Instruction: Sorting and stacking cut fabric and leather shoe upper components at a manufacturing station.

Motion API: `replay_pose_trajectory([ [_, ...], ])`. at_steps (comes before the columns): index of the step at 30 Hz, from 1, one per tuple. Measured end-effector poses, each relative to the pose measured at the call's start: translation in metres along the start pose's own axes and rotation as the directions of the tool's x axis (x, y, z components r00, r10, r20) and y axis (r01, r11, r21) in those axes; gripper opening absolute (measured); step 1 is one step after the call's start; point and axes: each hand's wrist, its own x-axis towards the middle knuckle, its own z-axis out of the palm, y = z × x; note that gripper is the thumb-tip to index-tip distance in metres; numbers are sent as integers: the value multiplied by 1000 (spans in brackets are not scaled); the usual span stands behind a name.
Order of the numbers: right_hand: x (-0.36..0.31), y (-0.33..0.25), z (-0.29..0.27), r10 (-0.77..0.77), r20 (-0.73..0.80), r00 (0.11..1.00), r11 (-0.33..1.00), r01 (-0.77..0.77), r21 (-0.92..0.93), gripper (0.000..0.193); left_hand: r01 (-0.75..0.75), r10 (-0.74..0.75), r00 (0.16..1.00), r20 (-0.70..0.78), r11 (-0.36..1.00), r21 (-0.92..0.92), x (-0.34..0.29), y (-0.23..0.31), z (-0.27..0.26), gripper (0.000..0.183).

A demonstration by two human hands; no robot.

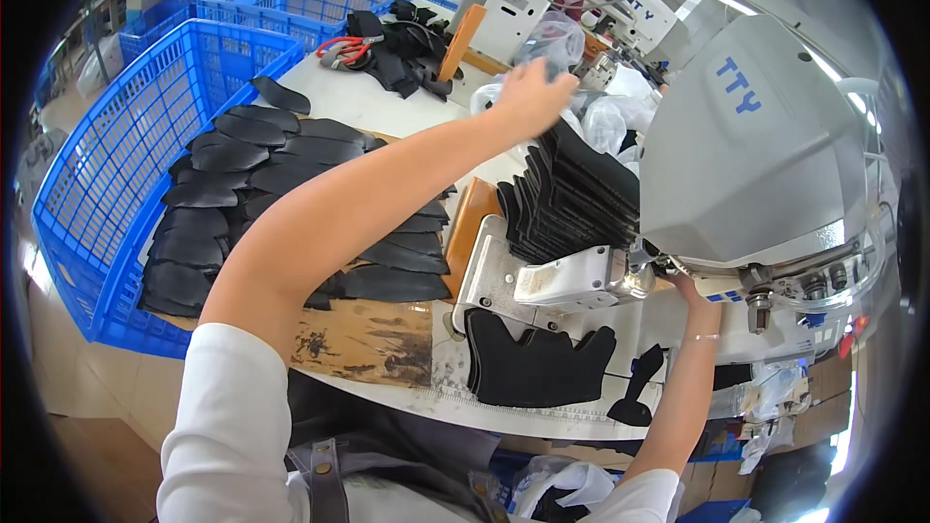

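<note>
My left arm stretches across the table. My left hand (pixel 535 102) is blurred, above the far end of a leaning stack of black cut fabric pieces (pixel 576 199); its finger pose is unclear. Behind the grey-white sewing machine head (pixel 756 145), my right hand (pixel 684 287) is mostly covered, close to the machine's metal working end (pixel 635 271); its fingers are hidden. Nearer to me, a black piece with a notched upper edge (pixel 538 368) lies flat beside the machine's metal base (pixel 494 271). A small narrow black piece (pixel 637 389) rests by my right forearm.
Rows of curved black pieces (pixel 203 208) cover cardboard (pixel 363 339) on the left. Blue crates (pixel 116 184) stand beyond. A red-handled cutting tool (pixel 347 51) sits beside dark straps (pixel 397 63). An orange-brown upright block (pixel 462 42) and clear plastic bags (pixel 605 121) are farther back.
</note>
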Motion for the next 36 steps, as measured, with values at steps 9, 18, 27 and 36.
replay_pose_trajectory([
  [9,32,26,17,-368,132,920,719,372,-587,36,559,-594,802,-66,784,-270,-32,19,68,99],
  [18,23,23,-82,-555,425,715,0,511,-860,39,520,-490,851,187,742,-424,-7,-100,17,88],
  [27,-218,-43,121,-609,731,307,-157,857,-491,34,656,-403,455,794,754,6,19,-140,45,87],
  [36,-185,-41,236,-466,729,502,46,836,-546,53,703,-390,255,885,703,108,13,-118,41,72],
])
